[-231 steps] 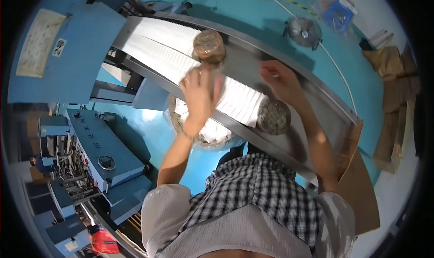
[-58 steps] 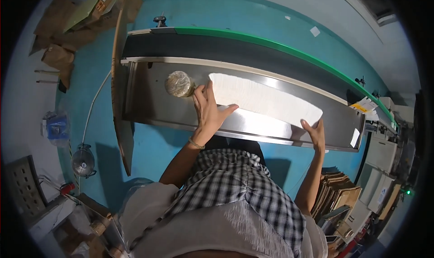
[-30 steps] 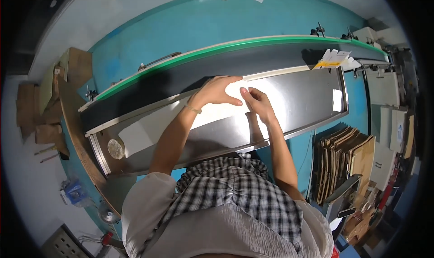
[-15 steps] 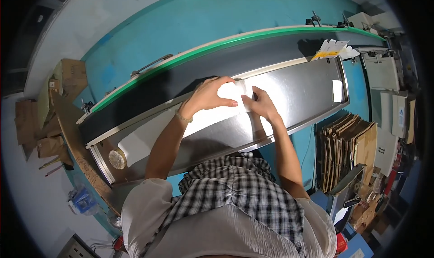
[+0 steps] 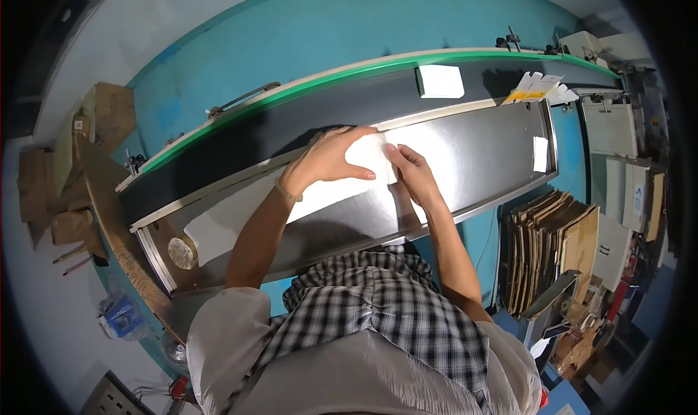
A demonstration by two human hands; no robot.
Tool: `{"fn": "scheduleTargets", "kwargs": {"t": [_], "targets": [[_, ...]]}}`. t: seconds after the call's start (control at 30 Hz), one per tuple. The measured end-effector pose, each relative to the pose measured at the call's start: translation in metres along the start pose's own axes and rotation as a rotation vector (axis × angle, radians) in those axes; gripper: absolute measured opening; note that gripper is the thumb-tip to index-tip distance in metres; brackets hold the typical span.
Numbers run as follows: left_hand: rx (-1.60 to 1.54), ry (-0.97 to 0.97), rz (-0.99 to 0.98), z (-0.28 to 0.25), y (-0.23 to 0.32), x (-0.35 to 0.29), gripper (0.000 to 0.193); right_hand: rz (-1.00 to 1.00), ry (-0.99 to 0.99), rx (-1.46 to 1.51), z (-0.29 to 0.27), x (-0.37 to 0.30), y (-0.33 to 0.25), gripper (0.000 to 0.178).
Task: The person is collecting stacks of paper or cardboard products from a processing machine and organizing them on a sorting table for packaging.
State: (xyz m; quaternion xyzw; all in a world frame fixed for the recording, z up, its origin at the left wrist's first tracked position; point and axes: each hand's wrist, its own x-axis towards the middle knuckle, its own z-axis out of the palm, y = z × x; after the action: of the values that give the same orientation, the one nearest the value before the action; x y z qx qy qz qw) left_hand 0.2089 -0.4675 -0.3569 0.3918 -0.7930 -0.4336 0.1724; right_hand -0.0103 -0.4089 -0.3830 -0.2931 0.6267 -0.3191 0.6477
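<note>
A long white row of what look like thin flat pieces lies along the metal tray; glare hides its detail. My left hand spans the right end of this row, fingers on the far edge and thumb on the near edge. Bent fingers of my right hand press against the row's end face, thumb and forefinger close together on a white piece there. Beyond the tray, a white flat block lies on the dark belt.
A round pale roll stands at the row's left end. An opened white and yellow carton sits at the tray's far right corner, a white slip below it. Stacked cardboard sheets stand at the right. A green strip edges the belt.
A white block has come into view on the belt at the upper right. My right hand has shifted slightly left, its fingers closer to the row's end. The left hand keeps its grasp.
</note>
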Motion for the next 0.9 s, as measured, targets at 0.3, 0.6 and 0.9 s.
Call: {"fn": "scheduleTargets", "kwargs": {"t": [0.3,0.6,0.9], "targets": [[-0.029,-0.055,-0.117,-0.001,-0.001,-0.002,0.075,-0.175,0.089,0.133,-0.007,0.049,-0.016,0.034],[0.016,-0.031,-0.075,-0.01,-0.004,-0.015,0.084,-0.007,-0.048,-0.012,0.015,-0.001,-0.005,0.044],[-0.066,0.005,-0.069,-0.003,-0.017,-0.017,0.088,-0.132,-0.106,-0.249,0.022,-0.002,-0.015,0.055]]}}
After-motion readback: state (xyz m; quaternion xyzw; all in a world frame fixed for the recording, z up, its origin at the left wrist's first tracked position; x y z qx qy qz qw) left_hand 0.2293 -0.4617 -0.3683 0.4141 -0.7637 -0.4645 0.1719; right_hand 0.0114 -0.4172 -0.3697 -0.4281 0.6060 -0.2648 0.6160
